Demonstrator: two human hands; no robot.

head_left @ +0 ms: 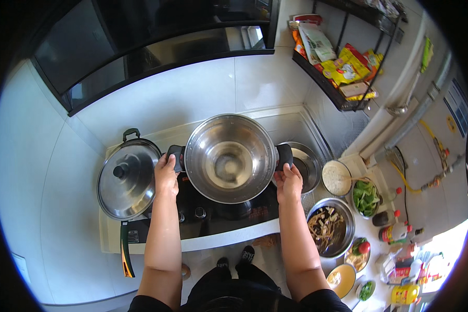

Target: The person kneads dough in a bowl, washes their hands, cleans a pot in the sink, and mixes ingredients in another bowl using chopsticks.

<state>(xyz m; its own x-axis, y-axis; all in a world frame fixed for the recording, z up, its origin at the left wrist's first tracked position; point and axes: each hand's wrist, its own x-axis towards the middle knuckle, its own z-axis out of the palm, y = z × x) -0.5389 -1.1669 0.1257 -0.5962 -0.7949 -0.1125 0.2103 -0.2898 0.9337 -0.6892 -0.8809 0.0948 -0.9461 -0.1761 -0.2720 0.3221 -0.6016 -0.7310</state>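
A wide stainless steel pot (203,145) is held level over the black cooktop (260,203). My left hand (166,176) is closed on its left black handle (177,158), and my right hand (289,183) grips the right handle (284,156). Bright reflections fill the bowl of the pot, so I cannot tell whether liquid lies in it. Left of my left hand sits a pan with a domed metal lid (132,182) and a long dark handle (126,249). Partly behind the pot's right handle is another round metal pan (309,161).
Along the right counter stand a bowl of pale mixture (336,178), a bowl of green leaves (365,197), a metal basin with dark strips in liquid (327,229), a yellowish bowl (341,281) and several bottles (395,231). A black rack (343,99) with packets hangs above.
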